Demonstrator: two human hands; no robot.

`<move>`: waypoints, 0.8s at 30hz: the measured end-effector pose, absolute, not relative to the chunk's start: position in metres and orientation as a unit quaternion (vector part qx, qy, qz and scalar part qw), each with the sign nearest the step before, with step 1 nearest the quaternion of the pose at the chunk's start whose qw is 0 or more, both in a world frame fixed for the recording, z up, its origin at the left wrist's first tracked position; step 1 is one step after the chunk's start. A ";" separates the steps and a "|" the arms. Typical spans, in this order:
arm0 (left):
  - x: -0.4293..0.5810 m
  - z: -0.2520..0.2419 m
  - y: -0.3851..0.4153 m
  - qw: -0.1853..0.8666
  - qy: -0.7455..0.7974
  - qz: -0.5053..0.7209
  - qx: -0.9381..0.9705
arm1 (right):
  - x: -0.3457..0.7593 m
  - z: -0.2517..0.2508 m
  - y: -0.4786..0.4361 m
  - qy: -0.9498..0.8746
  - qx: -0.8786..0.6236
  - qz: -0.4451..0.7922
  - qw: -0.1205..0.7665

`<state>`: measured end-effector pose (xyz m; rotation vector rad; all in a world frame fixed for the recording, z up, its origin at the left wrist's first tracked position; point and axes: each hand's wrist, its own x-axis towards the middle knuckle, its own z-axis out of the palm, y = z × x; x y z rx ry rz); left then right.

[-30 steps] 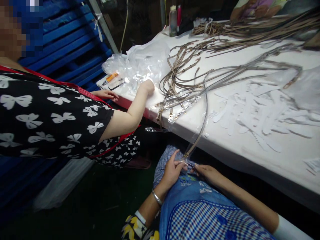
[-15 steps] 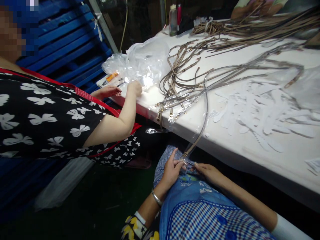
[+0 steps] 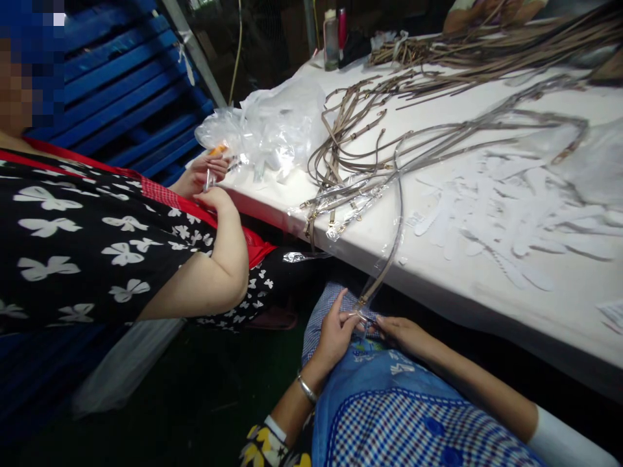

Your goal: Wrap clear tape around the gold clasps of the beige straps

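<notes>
A thin brown strap (image 3: 400,214) in a clear plastic sleeve hangs over the table edge down to my lap. My left hand (image 3: 335,334) is closed on the metal clasp end of this strap, with its index finger stretched out beside it. My right hand (image 3: 402,332) pinches a thin dark item, too small to make out, whose tip reaches the clasp. Both hands are just above my blue checked apron (image 3: 413,415). More brown straps (image 3: 341,149) lie in loops on the table, some of them in plastic sleeves.
A white-covered table (image 3: 438,285) carries several white paper strips (image 3: 511,207), a clear plastic bag pile (image 3: 282,123) and a bottle (image 3: 331,42). A co-worker in a patterned top (image 3: 107,246) sits at the left. Blue slats (image 3: 126,84) stand behind. Another person's arms show at the far side.
The co-worker's hands have drawn back from the table's plastic bags and now hold a small clear piece. My hands stay at the clasp almost unmoved; the view has shifted slightly.
</notes>
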<state>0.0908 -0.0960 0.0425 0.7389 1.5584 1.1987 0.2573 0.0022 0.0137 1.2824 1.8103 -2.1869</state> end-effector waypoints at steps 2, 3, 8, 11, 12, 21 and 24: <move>0.089 0.045 -0.095 0.497 0.647 0.489 0.308 | 0.256 0.012 0.002 0.586 0.410 -0.698 0.013; 0.088 0.047 -0.095 0.498 0.649 0.485 0.310 | 0.255 0.010 0.001 0.589 0.410 -0.696 0.012; 0.085 0.050 -0.095 0.496 0.660 0.473 0.308 | 0.254 0.004 0.000 0.604 0.414 -0.681 0.006; 0.086 0.048 -0.097 0.501 0.661 0.465 0.309 | 0.253 0.003 0.001 0.610 0.414 -0.675 0.002; 0.087 0.046 -0.098 0.503 0.660 0.462 0.311 | 0.253 0.003 0.001 0.612 0.413 -0.674 0.001; 0.090 0.038 -0.101 0.509 0.649 0.467 0.320 | 0.242 0.007 -0.003 0.633 0.389 -0.669 0.001; 0.088 0.036 -0.100 0.518 0.642 0.463 0.323 | 0.239 0.009 -0.002 0.647 0.382 -0.660 -0.003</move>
